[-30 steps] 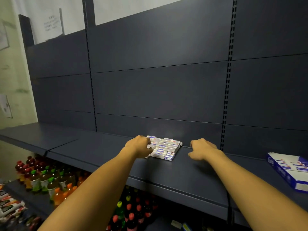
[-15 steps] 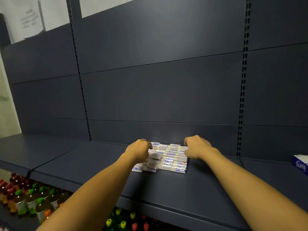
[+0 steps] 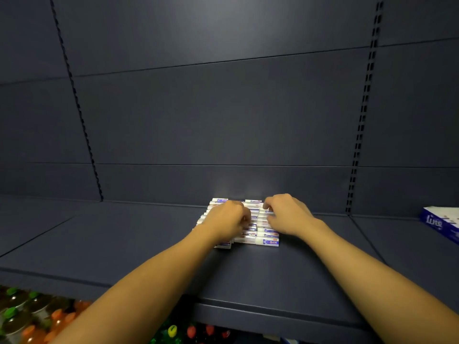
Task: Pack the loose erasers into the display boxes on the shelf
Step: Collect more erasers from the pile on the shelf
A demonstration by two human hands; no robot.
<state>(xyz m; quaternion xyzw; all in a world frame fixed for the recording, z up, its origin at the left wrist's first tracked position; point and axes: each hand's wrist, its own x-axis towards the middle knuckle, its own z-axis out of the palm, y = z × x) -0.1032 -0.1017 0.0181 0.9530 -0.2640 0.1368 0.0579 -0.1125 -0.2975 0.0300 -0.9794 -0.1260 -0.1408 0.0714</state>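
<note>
A pile of white erasers with blue labels (image 3: 269, 240) lies in rows on the dark shelf (image 3: 139, 239), close to the back panel. My left hand (image 3: 227, 220) is on the left half of the pile, its fingers curled down onto the erasers in the middle. My right hand (image 3: 288, 216) is on the right half, fingertips curled around erasers near the back rows. The hands hide much of the pile. A blue and white display box (image 3: 439, 223) stands on the shelf at the far right edge, partly cut off.
Dark back panels with slotted uprights (image 3: 360, 135) rise behind the shelf. On the lower shelf at bottom left stand several drink bottles with green and orange caps (image 3: 29, 311). The shelf's front edge (image 3: 248, 311) runs below my forearms.
The view has moved closer and to the right. Both hands have closed in from the sides of the pile onto its top, and the display box sits nearer the right edge.
</note>
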